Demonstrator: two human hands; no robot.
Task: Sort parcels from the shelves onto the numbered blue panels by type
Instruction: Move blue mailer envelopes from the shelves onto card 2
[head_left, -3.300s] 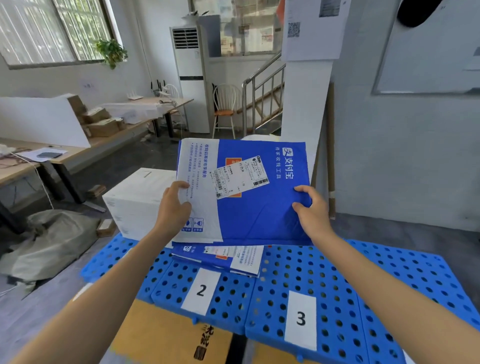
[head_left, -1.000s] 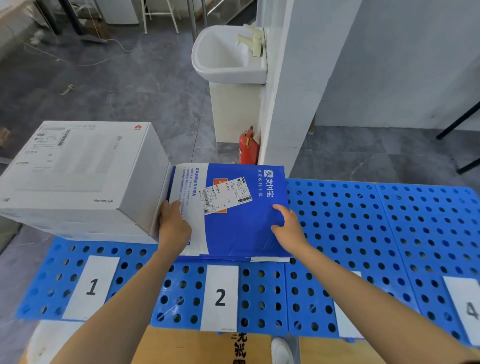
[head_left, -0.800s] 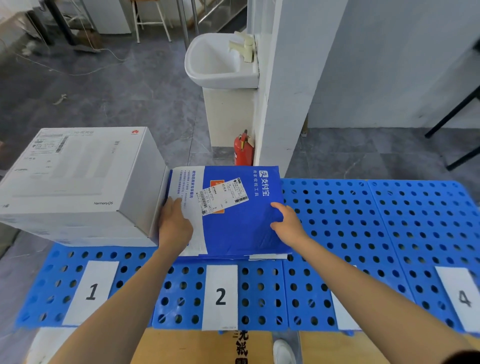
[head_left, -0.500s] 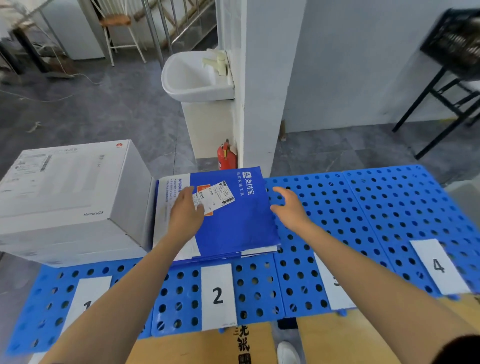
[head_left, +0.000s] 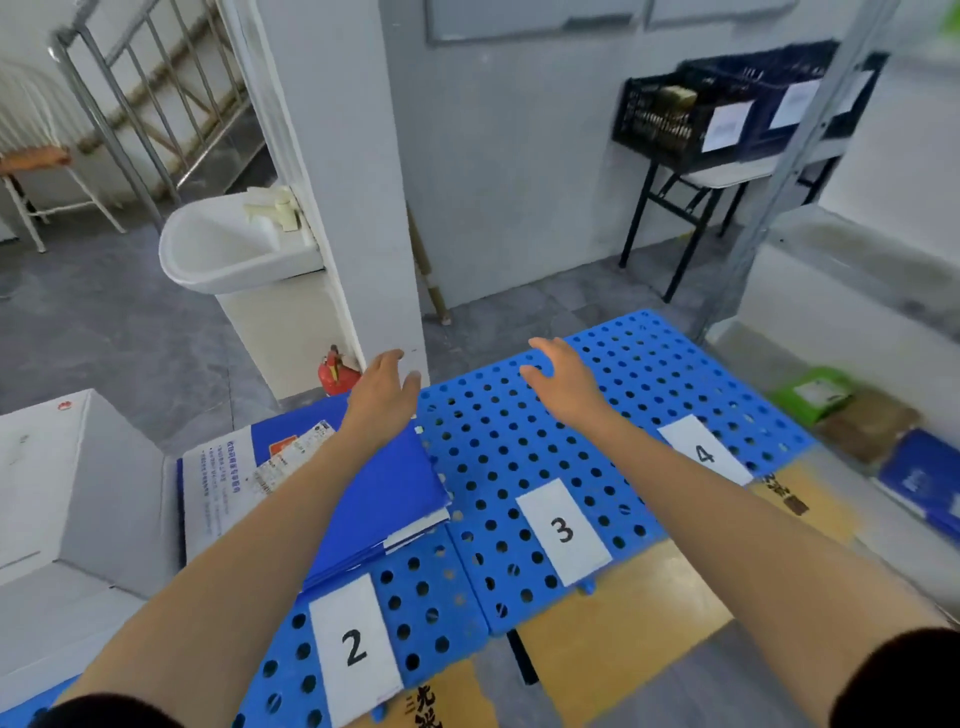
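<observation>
The blue mailer (head_left: 384, 499) lies on top of a thin stack on the panel marked 2 (head_left: 415, 613), just beside the white box (head_left: 78, 493), and sits slightly askew with its right corner at the seam with panel 3 (head_left: 493, 441). The left hand (head_left: 387, 395) is spread wide and holds nothing over the mailer's far edge; whether it touches cannot be told. The right hand (head_left: 563, 382) is also wide and empty above panel 3. The slick stack may slide: a forearm dragging across it could fan the mailers onto panel 3 and mix the types.
</observation>
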